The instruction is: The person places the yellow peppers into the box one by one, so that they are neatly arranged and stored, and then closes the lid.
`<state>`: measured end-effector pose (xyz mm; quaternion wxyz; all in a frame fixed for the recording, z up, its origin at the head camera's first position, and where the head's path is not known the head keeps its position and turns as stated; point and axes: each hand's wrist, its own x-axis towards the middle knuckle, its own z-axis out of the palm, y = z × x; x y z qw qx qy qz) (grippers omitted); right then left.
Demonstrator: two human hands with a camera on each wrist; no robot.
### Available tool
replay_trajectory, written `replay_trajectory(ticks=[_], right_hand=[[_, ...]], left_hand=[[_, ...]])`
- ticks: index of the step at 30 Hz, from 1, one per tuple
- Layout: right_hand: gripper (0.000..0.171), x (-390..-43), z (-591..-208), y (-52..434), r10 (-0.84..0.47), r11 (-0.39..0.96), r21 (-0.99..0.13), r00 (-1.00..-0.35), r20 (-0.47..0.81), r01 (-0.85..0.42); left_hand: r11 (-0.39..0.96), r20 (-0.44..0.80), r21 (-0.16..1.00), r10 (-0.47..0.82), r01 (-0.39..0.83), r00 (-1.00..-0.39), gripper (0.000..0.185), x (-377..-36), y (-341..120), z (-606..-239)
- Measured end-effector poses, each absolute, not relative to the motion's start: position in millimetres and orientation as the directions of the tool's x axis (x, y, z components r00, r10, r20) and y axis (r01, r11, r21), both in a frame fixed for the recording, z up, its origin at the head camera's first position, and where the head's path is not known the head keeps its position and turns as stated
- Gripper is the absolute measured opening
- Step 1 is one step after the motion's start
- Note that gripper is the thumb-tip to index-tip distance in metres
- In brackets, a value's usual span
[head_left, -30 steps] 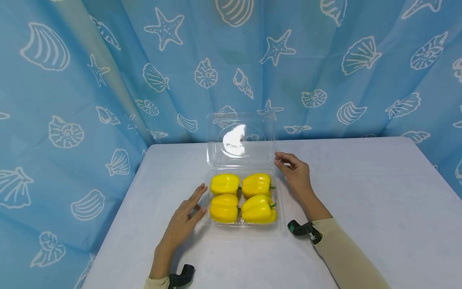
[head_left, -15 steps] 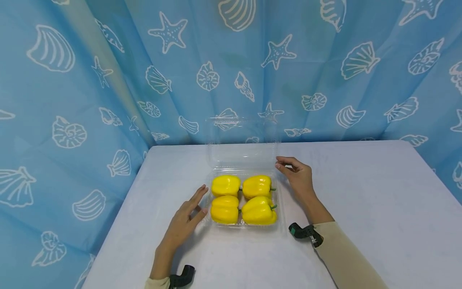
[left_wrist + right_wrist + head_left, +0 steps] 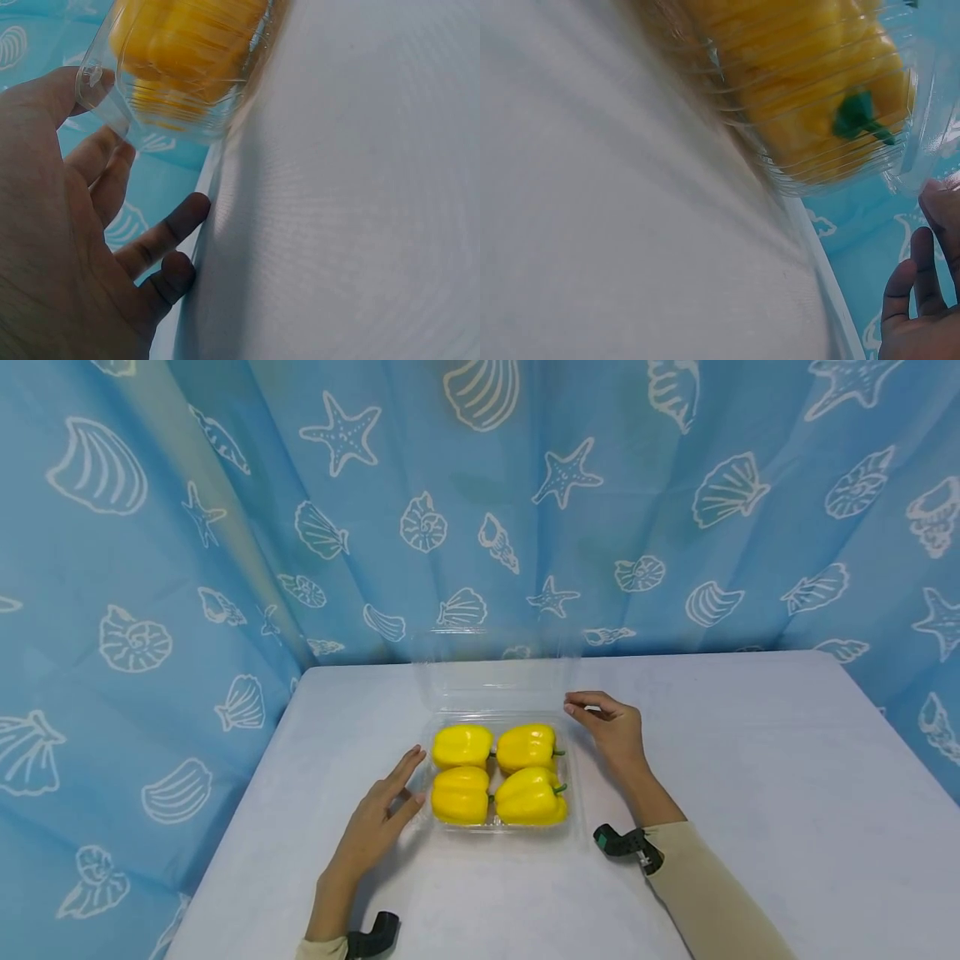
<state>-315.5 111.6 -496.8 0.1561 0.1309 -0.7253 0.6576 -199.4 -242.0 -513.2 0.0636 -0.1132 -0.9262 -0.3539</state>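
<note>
Yellow bell peppers (image 3: 531, 797) lie in two rows of two inside a clear plastic clamshell container (image 3: 498, 829), green stems pointing right. Its hinged transparent lid (image 3: 495, 681) stands raised at the back. My left hand (image 3: 372, 827) is at the container's left side, fingers mostly straight; in the left wrist view its thumb and a finger touch the clear rim (image 3: 112, 109). With thumb and forefinger, my right hand (image 3: 618, 727) pinches the lid's edge near the lower right corner. In the right wrist view, part of this hand (image 3: 922, 330) is cut off by the frame.
A white cloth covers the table (image 3: 735, 760) under the container. Behind and to the left hangs a blue curtain (image 3: 465, 477) with white shell and starfish prints. Black wrist cameras sit on the left wrist (image 3: 375, 935) and right wrist (image 3: 628, 845).
The lid's top edge has come down in the head view and looks wider, and its bright glare is gone. Both hands stay at the container. The head view has shifted slightly.
</note>
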Motion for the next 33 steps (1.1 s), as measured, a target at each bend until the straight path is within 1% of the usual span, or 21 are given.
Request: replay_trajectory(ticks=[7, 17, 28, 33], right_hand=[[0.018, -312.3, -498.8, 112.6, 0.000, 0.135, -0.908, -0.917, 0.399, -0.396], [0.017, -309.0, -499.2, 115.5, -0.007, 0.136, -0.923, -0.932, 0.362, -0.360], [0.016, -308.7, -498.9, 116.4, -0.013, 0.124, -0.927, -0.935, 0.355, -0.354], [0.015, -320.2, -517.1, 119.8, -0.004, 0.122, -0.930, -0.938, 0.348, -0.346]], left_hand=[[0.725, 0.180, 0.649, 0.146, 0.229, -0.973, 0.057, -198.6, -241.9, -515.4], [0.720, 0.178, 0.655, 0.147, 0.229, -0.973, 0.057, -199.1, -241.5, -515.9], [0.726, 0.179, 0.650, 0.141, 0.225, -0.974, 0.058, -200.1, -240.8, -515.1], [0.730, 0.181, 0.644, 0.146, 0.230, -0.973, 0.057, -199.2, -240.5, -513.3]])
